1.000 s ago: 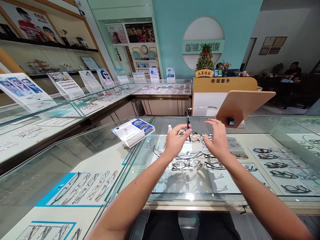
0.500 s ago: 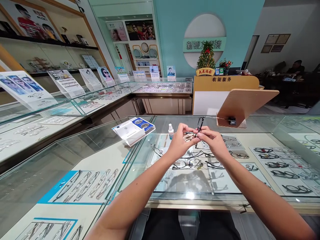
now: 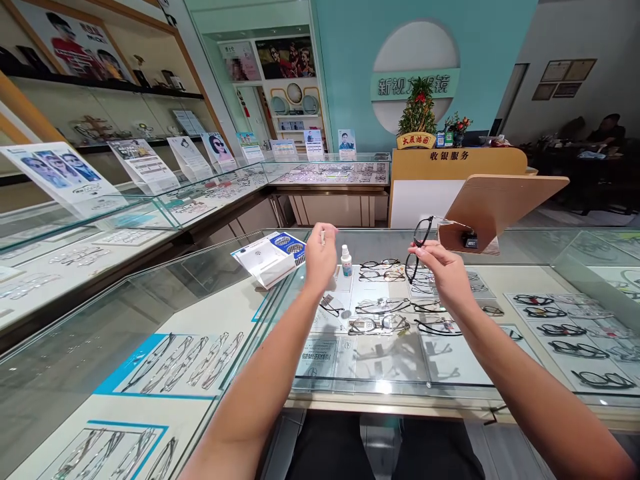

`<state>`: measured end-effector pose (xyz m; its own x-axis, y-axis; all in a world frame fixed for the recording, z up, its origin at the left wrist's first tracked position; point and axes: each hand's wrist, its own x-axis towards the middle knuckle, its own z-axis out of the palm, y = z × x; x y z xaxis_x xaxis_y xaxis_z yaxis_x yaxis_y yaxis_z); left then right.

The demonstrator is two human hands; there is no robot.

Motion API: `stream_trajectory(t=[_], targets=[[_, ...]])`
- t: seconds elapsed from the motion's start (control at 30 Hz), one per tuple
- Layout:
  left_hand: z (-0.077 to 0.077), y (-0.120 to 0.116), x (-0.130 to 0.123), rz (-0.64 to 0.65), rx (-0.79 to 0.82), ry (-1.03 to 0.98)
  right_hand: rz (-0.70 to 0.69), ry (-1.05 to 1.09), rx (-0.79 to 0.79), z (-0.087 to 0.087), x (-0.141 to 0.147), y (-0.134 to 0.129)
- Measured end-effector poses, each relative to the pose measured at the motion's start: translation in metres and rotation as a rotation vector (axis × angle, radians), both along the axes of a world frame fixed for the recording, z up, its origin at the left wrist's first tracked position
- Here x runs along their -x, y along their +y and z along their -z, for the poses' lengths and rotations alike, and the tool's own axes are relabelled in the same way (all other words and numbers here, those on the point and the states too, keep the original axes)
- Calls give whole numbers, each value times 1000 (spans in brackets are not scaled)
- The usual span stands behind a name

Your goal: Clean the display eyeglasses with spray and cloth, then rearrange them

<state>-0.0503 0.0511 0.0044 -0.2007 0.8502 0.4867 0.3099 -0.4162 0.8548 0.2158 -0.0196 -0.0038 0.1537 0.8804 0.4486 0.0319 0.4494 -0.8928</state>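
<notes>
My right hand (image 3: 445,265) pinches a pair of black-rimmed eyeglasses (image 3: 423,232) at the bridge, holding them up on end above the glass counter. My left hand (image 3: 321,257) is closed, off to the left and apart from the glasses. A small pale bit of a crumpled cloth (image 3: 323,235) shows at its fingers; the rest is hidden in the hand. Just right of my left hand stands a small white spray bottle (image 3: 347,261) on the counter. Several pairs of eyeglasses (image 3: 383,307) lie in rows beneath my hands.
A folded white and blue card (image 3: 270,261) stands left of the bottle. Behind my right hand is a tilted wooden-backed board (image 3: 500,207). Glass display cases (image 3: 165,303) with frames extend along the left. A person (image 3: 607,133) sits far back on the right.
My hands have come apart. The left has let go of the glasses and moved left with the cloth, beside the bottle; the right has moved slightly right, still holding the glasses.
</notes>
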Motion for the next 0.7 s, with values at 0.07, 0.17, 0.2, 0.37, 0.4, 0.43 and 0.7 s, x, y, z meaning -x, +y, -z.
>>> stream_trajectory(t=[0.07, 0.17, 0.2, 0.37, 0.4, 0.43, 0.7], targets=[[0, 13, 15, -97, 22, 115, -3, -6, 4, 1, 0, 0], [3, 26, 29, -34, 125, 291, -5, -11, 14, 2, 0, 0], [5, 28, 32, 0, 162, 338, -6, -8, 17, 3, 0, 1], [22, 32, 34, 139, 332, 561, -17, -1, 27, 5, -1, 4], [26, 33, 33, 163, 352, 612, -16, -6, 29, 5, -1, 4], [30, 34, 32, 185, 366, 650, -15, -11, 30, 6, -1, 4], [46, 44, 25, 315, 339, 482, -40, -12, 30, 5, 0, 2]])
